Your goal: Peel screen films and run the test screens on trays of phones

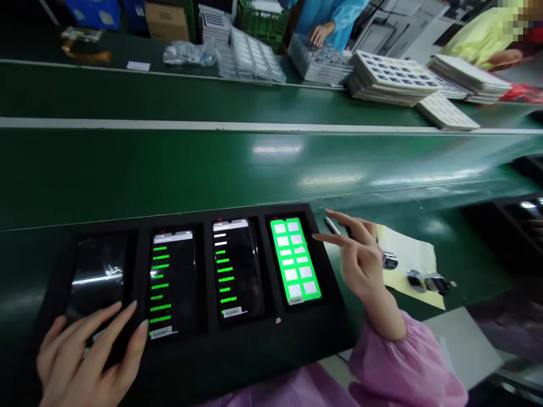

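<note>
The left hand [91, 356] is spreading parted fingers over the leftmost phone [97, 268], while the right hand [362, 260] is extending separated fingers beside the green-lit phone [296, 260].

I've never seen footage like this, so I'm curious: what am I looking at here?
One picture, from a camera worn on a person's head, looking forward and down; no machine, just two bare hands. On the green workbench lies a black tray holding a dark smartphone, two smartphones with green text, and a green-screened smartphone. The left hand is at the dark smartphone's lower end; the right hand hovers beside the green-screened one. Neither visibly grips anything. Opposite, a co-worker's hand rests on clear plastic trays.
</note>
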`<state>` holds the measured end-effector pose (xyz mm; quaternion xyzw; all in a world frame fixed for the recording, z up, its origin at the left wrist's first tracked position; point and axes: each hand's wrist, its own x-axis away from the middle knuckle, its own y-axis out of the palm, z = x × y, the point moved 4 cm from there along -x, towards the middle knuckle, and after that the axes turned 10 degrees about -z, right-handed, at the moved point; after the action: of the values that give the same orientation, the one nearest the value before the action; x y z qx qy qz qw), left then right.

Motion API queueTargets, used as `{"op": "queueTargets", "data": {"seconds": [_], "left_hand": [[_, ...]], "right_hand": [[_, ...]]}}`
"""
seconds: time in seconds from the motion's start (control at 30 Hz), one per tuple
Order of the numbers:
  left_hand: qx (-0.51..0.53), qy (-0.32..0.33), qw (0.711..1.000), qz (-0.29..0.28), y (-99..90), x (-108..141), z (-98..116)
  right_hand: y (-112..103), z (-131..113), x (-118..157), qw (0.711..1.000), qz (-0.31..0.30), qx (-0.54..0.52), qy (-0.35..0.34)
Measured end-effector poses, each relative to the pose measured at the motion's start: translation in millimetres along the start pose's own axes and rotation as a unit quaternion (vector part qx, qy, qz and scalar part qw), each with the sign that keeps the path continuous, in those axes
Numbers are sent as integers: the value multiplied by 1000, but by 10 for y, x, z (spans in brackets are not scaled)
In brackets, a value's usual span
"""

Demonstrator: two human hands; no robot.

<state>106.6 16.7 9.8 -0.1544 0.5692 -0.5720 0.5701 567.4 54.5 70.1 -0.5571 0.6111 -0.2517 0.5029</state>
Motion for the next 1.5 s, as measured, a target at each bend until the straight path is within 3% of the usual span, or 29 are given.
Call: {"op": "queueTargets", "data": {"seconds": [0.07, 0.2, 0.3, 0.57, 0.83, 1.0, 1.3, 1.5], "left_hand": [[-38, 42, 998, 2, -59, -133, 146], [-39, 85, 993, -70, -108, -296, 259], [-74, 101, 986, -110, -147, -345, 268], [-45, 102, 985, -130, -186, -379, 299], [-44, 76, 988, -124, -193, -360, 273], [-52, 60, 988, -132, -198, -392, 284], [-81, 20, 979, -187, 35, -579, 299], [-70, 18, 986, -153, -38, -634, 283]], "right_hand": [[75, -318, 94, 999, -11, -31, -37], [387, -986, 266, 976, -148, -24, -160], [536, -1211, 272, 973, -159, -25, -165], [650, -1212, 76, 988, -129, 13, -84], [611, -1267, 79, 986, -104, 41, -123], [547, -1239, 196, 988, -70, 4, -140], [631, -1240, 324, 979, -96, 24, -178], [662, -1233, 331, 977, -96, 33, -188]]}}
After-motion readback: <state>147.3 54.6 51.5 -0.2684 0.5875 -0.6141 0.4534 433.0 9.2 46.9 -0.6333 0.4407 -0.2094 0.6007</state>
